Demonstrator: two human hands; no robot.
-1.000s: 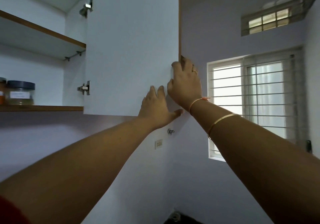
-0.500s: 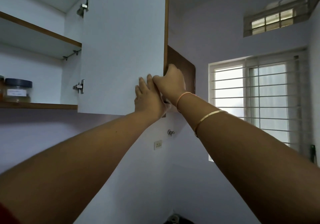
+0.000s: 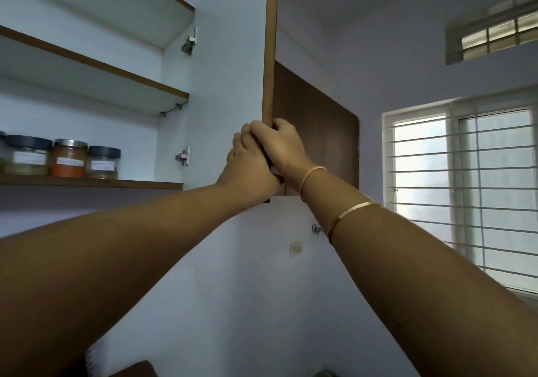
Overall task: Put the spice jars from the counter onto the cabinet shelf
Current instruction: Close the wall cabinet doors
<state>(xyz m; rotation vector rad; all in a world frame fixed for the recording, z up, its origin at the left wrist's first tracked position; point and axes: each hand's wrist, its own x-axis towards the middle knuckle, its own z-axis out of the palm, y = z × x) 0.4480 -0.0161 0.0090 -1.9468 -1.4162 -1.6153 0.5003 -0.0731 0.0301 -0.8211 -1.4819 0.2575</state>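
spice jars (image 3: 69, 162) on btm shelf (image 3: 145, 185), one orange-filled; r hand (image 3: 279, 146) grips door (image 3: 230, 71).

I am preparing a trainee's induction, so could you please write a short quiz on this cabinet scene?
1. True or false: the cabinet door is fully shut.
2. The orange spice jar on the bottom shelf has a lid that is: A silver, B red, C green.
3. Which hand curls its fingers round the door's edge?
Key: 1 false; 2 A; 3 the right hand.
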